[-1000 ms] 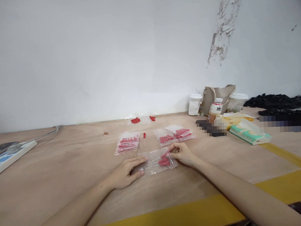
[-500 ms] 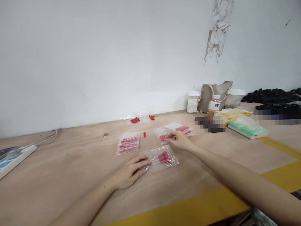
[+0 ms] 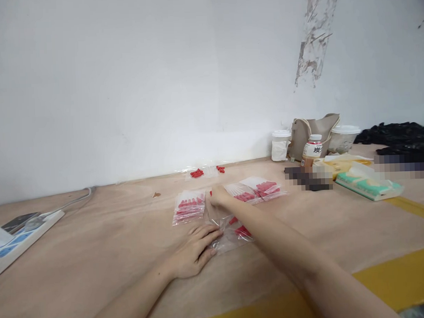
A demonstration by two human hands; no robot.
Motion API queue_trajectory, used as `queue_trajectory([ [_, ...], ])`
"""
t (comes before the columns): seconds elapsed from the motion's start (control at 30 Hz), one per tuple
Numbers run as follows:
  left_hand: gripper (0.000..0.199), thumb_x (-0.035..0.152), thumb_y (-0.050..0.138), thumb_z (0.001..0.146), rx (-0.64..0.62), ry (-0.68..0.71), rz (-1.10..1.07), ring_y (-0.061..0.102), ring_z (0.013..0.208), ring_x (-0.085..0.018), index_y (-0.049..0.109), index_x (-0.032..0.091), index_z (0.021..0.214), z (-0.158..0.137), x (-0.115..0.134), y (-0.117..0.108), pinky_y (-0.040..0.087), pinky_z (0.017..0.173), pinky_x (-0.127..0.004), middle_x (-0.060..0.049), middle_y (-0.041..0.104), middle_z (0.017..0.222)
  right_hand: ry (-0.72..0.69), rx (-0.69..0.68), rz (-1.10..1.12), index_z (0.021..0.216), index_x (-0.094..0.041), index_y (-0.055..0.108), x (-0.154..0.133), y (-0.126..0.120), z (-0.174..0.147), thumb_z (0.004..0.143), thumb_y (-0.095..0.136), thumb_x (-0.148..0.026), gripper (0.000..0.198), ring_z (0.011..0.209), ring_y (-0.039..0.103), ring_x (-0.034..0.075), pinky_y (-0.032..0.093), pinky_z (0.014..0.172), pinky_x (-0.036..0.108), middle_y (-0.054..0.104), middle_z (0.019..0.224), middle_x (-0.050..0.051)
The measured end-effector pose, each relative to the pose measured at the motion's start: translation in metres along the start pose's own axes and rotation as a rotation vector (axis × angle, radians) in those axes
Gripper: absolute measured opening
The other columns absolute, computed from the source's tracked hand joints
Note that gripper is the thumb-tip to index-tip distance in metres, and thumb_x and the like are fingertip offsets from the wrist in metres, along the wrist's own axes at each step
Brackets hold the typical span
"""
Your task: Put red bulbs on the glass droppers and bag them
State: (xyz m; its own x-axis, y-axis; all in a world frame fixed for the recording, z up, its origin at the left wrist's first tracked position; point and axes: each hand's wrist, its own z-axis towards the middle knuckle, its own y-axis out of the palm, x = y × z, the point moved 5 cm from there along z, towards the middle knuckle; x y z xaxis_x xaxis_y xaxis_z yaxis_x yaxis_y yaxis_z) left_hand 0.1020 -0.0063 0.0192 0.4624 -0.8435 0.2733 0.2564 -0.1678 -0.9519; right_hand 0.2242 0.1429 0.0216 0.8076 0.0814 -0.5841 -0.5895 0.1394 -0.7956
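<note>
My left hand (image 3: pixel 197 250) rests on the table with fingers stretched and apart, its fingertips on the edge of a clear zip bag (image 3: pixel 226 244). Droppers with red bulbs (image 3: pixel 243 231) lie in that bag, partly hidden under my right forearm. My right hand (image 3: pixel 219 196) is closed at a single dropper (image 3: pixel 211 193) behind the bag; only a bit of its red bulb shows, and the fingertips are mostly hidden. Left of this hand is a stack of filled bags (image 3: pixel 188 207). More filled bags (image 3: pixel 260 189) lie fanned out to its right.
By the wall are loose red bulbs (image 3: pixel 197 173) on clear plastic. A power strip (image 3: pixel 34 239) sits at the left. Toward the right stand a lidded cup (image 3: pixel 280 146), a bottle (image 3: pixel 311 151), a grey bag (image 3: pixel 296 137) and a tissue pack (image 3: pixel 369 181). Yellow tape (image 3: pixel 393 278) marks the front edge.
My right hand has moved left from the fanned bags to the single dropper, and its forearm now crosses over the open bag. My left hand stays at the bag's edge. The view has shifted slightly.
</note>
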Motion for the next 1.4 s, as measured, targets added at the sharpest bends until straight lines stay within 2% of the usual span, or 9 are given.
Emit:
queue_trajectory([
  [0.17,0.042,0.031,0.034,0.09,0.002,0.016,-0.01,0.032,0.123,-0.023,0.033,0.028,0.132,0.001,0.001,-0.001,0.026,0.102,-0.041,-0.005,0.037,0.134,0.05,0.037,0.034,0.091,-0.012,0.055,0.004,-0.003,-0.001,0.059,0.062,-0.005,0.034,0.083,0.06,0.024,0.045,0.068,0.028,0.063,0.085,0.015],
  [0.37,0.042,0.031,0.036,0.09,0.008,0.014,-0.008,0.028,0.126,-0.022,0.032,0.028,0.133,0.0,-0.001,0.001,0.025,0.103,-0.04,-0.003,0.03,0.139,0.014,0.238,0.148,0.116,-0.012,0.032,0.043,-0.077,-0.028,0.073,0.045,-0.01,0.045,0.074,0.061,0.017,0.046,0.065,0.026,0.06,0.092,0.011],
  [0.47,0.042,0.029,0.034,0.091,0.014,0.017,-0.014,0.021,0.13,-0.021,0.031,0.029,0.133,0.001,-0.001,0.001,0.022,0.104,-0.04,0.0,0.016,0.145,0.061,0.395,0.449,0.115,-0.017,0.028,0.087,-0.107,-0.058,0.076,0.044,-0.019,0.042,0.046,0.054,0.013,0.045,0.046,0.024,0.057,0.069,-0.001],
  [0.57,0.041,0.027,0.033,0.092,-0.003,0.044,-0.026,0.024,0.129,-0.019,0.03,0.032,0.133,0.002,0.0,0.002,0.018,0.106,-0.041,0.003,0.028,0.141,0.094,0.457,0.711,0.108,-0.018,0.03,0.12,-0.109,-0.088,0.071,0.052,-0.024,0.043,0.039,0.05,0.012,0.043,0.038,0.023,0.048,0.054,-0.008],
  [0.73,0.04,0.028,0.033,0.092,-0.01,0.031,-0.033,0.03,0.126,-0.018,0.031,0.035,0.132,0.003,-0.002,0.003,0.017,0.106,-0.041,0.005,0.039,0.135,0.106,0.516,0.917,0.097,-0.022,0.031,0.137,-0.096,-0.11,0.068,0.059,-0.026,0.04,0.045,0.054,0.012,0.049,0.04,0.024,0.049,0.059,-0.008],
  [0.93,0.04,0.029,0.033,0.092,-0.019,0.025,-0.028,0.031,0.125,-0.017,0.032,0.034,0.131,0.002,-0.002,0.003,0.017,0.106,-0.039,0.004,0.039,0.135,0.106,0.431,1.041,0.095,-0.025,0.029,0.125,-0.079,-0.11,0.068,0.058,-0.021,0.04,0.046,0.055,0.012,0.051,0.043,0.025,0.047,0.06,-0.008],
  [1.13,0.042,0.029,0.034,0.092,-0.018,0.015,-0.018,0.032,0.125,-0.017,0.028,0.033,0.133,0.002,-0.001,0.002,0.017,0.106,-0.039,0.004,0.038,0.136,0.234,0.181,1.204,0.085,-0.023,0.036,0.113,-0.064,-0.122,0.069,0.054,-0.017,0.025,0.052,0.058,0.01,0.053,0.058,0.028,0.051,0.065,-0.006],
  [1.3,0.045,0.028,0.034,0.091,-0.009,0.011,-0.023,0.032,0.124,-0.017,0.024,0.032,0.135,0.001,0.0,0.001,0.016,0.107,-0.039,0.003,0.038,0.135,0.078,-0.062,0.838,0.074,-0.017,0.048,0.113,-0.065,-0.122,0.062,0.062,-0.021,0.019,0.052,0.051,0.008,0.045,0.052,0.022,0.052,0.062,-0.004],
  [1.4,0.045,0.029,0.034,0.091,-0.014,0.012,-0.025,0.031,0.125,-0.017,0.023,0.033,0.135,0.001,-0.002,0.002,0.016,0.107,-0.04,0.004,0.037,0.136,-0.145,-0.048,0.529,0.075,-0.015,0.057,0.111,-0.068,-0.118,0.061,0.065,-0.023,0.018,0.054,0.048,0.009,0.041,0.051,0.022,0.054,0.062,-0.002],
])
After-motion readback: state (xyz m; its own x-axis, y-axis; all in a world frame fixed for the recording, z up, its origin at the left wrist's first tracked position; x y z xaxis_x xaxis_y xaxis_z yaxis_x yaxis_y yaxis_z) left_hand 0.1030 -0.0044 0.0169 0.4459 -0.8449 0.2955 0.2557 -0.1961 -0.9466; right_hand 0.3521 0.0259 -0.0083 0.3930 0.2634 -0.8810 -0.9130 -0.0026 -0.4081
